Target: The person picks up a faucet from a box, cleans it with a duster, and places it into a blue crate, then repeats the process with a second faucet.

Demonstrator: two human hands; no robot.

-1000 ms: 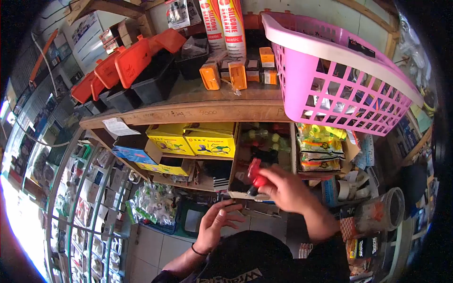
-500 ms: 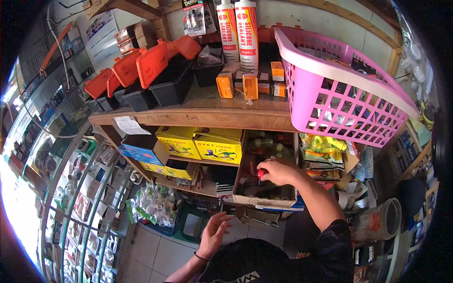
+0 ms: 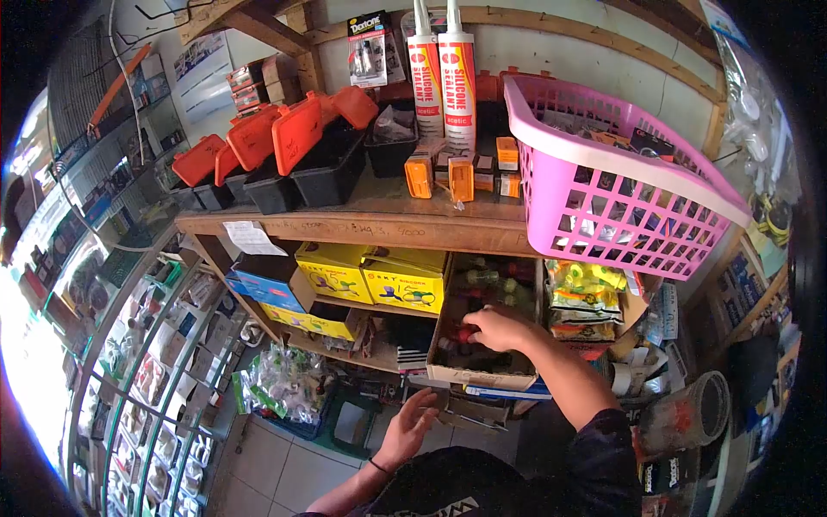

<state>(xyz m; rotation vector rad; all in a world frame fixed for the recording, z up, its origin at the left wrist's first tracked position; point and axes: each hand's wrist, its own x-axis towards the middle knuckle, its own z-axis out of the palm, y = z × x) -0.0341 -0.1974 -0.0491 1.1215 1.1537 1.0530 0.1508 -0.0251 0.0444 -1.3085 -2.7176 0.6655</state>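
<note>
My right hand [image 3: 498, 329] reaches into an open cardboard box [image 3: 480, 376] on the shelf under the wooden top. Its fingers are closed at a small red object [image 3: 466, 333] low in the box; the hand and the shadow hide most of it, so its kind cannot be made out. Behind the hand, several clear greenish items [image 3: 484, 277] and dark red ones lie in the same box. My left hand [image 3: 407, 428] hangs in the air in front of the shelf, fingers apart, holding nothing.
A pink basket [image 3: 594, 159] overhangs the right of the wooden top [image 3: 362, 226]. Silicone sealant tubes [image 3: 458, 90] and black bins with orange lids [image 3: 297, 133] stand there too. Yellow boxes [image 3: 403, 287] sit left of the cardboard box, yellow packets [image 3: 586, 302] right. Glass shelving [image 3: 129, 388] is at left.
My right hand has lowered deeper into the box with the red object at its fingertips. My left hand stays open, nearly in place. The camera view has tilted slightly.
</note>
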